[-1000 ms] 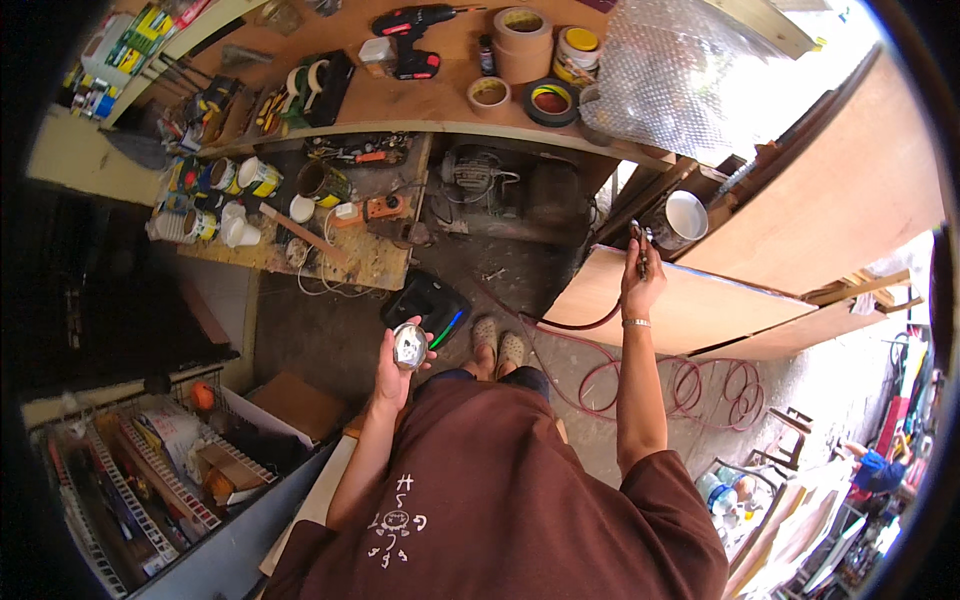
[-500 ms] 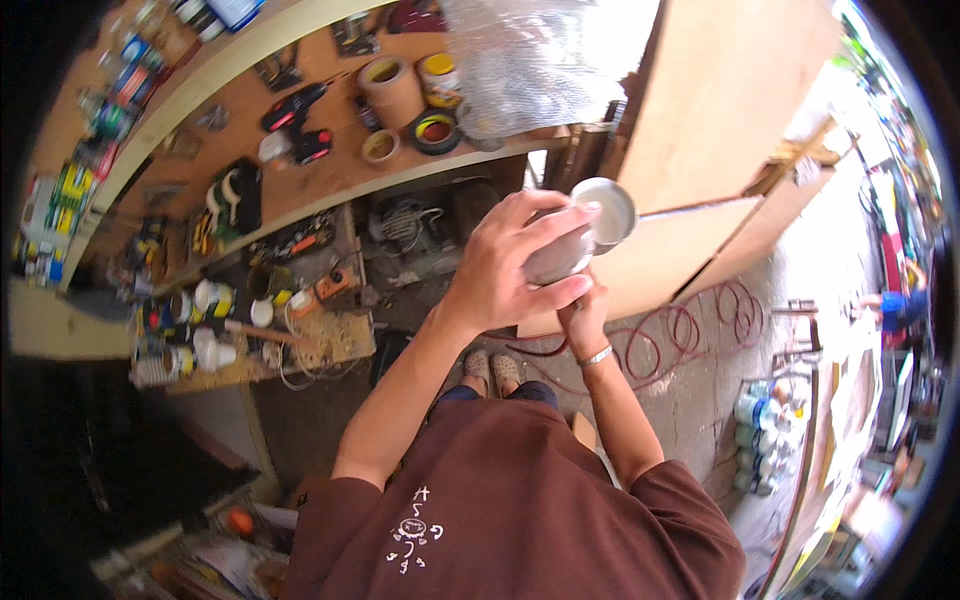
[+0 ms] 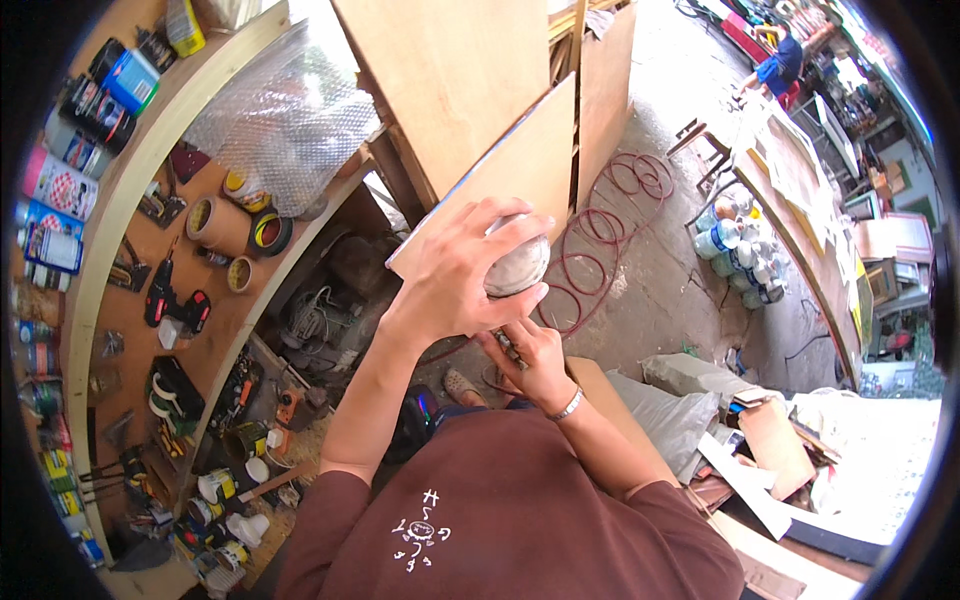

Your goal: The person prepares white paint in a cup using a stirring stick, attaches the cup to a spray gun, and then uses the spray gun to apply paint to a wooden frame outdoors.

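In front of my chest, my left hand (image 3: 450, 275) wraps its fingers around the top and sides of a round, pale grey metal lid or cup (image 3: 513, 268). Just below it, my right hand (image 3: 535, 365) grips a metal spray gun (image 3: 512, 348), mostly hidden by both hands. A red hose (image 3: 572, 322) shows around the lower hand and lies in loops on the floor. I cannot tell whether the lid is seated on the gun's cup, as my fingers cover the join.
Plywood sheets (image 3: 450, 70) lean upright ahead. A curved shelf (image 3: 150, 310) of tools, tapes and cans runs along the left, bubble wrap (image 3: 280, 110) over it. Bottles (image 3: 730, 255), a panel-laden table (image 3: 800, 280) and a seated person (image 3: 780, 60) are right; scrap boards (image 3: 770, 450) lie at lower right.
My two hands, apart a second ago, have come together, the left bringing the round metal piece over the gun in the right. The view has swung rightward.
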Motion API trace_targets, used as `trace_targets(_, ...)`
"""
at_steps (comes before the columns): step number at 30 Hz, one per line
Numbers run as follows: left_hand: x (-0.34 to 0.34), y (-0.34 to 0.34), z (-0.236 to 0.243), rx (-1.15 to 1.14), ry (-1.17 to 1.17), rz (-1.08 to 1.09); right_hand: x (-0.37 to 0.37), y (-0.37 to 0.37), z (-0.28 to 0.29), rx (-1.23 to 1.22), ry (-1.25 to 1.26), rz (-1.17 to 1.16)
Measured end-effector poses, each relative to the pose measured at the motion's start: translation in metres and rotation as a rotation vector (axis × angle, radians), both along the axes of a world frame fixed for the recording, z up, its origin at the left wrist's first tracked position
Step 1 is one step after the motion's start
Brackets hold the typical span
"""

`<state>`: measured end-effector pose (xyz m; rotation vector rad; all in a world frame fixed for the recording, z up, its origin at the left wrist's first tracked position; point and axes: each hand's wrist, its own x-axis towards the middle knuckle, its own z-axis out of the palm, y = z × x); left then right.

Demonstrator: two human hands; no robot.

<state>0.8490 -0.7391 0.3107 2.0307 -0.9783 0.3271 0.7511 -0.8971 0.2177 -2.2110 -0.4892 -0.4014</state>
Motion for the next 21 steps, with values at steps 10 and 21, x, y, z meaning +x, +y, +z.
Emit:
trace_targets(10, 0.004, -0.082, 0.008, 0.102, 0.066, -0.027, -0.006, -0.066, -0.003, 0.114, 0.015, -0.085)
trace_targets(21, 0.024, -0.228, 0.021, 0.035, 0.034, -0.047, 0.014, -0.205, 0.015, 0.167, 0.258, -0.155)
